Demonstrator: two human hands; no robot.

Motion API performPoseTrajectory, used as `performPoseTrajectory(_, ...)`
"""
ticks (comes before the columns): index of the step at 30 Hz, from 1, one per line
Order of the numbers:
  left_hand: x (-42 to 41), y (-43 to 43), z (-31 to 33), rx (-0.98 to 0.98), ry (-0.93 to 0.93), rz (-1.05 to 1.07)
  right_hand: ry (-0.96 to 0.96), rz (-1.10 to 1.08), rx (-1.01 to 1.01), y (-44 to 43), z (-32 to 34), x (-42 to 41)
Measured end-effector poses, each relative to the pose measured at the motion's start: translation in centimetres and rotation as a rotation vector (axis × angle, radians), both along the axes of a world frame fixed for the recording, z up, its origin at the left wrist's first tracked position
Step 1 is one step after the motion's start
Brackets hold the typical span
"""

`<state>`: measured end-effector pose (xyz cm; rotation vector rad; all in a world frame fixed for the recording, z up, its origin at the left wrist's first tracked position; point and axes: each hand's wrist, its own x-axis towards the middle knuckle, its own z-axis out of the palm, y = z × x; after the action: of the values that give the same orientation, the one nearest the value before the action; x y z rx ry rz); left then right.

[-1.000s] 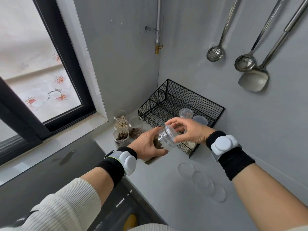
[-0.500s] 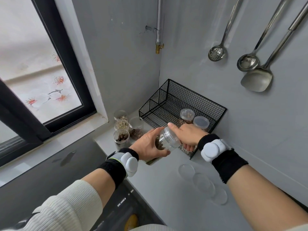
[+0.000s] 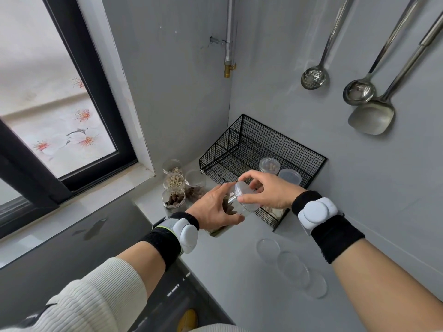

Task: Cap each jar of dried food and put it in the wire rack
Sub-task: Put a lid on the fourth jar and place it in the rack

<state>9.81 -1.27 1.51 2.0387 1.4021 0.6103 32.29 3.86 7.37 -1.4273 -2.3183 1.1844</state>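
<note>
The jar (image 3: pixel 236 207) of dark dried food sits tilted in my left hand (image 3: pixel 214 209), gripped just in front of the wire rack (image 3: pixel 261 149); my right hand (image 3: pixel 266 191) pinches its clear lid (image 3: pixel 247 196) at the mouth.

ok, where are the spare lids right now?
In the head view the loose clear lids lie in a row on the grey counter, lower right, under the right forearm and just in front of the wire rack.

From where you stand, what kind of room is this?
Most likely a home kitchen corner: steel ladles hang on the wall, jars of dried food stand on the grey counter, and a wire rack sits beside them.
</note>
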Motion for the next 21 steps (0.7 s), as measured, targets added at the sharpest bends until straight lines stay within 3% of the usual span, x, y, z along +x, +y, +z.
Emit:
performPoseTrajectory(5, 0.2, -0.1, -0.1, 0.014, -0.029, -0.025, -0.023, -0.090, -0.065, -0.4, 0.3, -0.8)
performPoseTrajectory(12, 0.6, 0.1, -0.3, 0.011, 0.002, -0.033, -0.393, -0.237, -0.020, -0.4, 0.3, -1.7)
performPoseTrajectory(14, 0.4, 0.2, -0.1, 0.019, -0.012, -0.003, -0.297, -0.249, -0.051, 0.2, 0.6, -1.2)
performPoseTrajectory(17, -0.1, 0.7, 0.1, 0.012, 0.001, 0.009, 0.002, -0.084, -0.189, 0.8, 1.1, -0.6)
performPoseTrajectory(21, 0.3, 0.6, 0.0, 0.021, 0.019, -0.007, -0.156, -0.127, -0.088, 0.7, 0.7, -0.7)
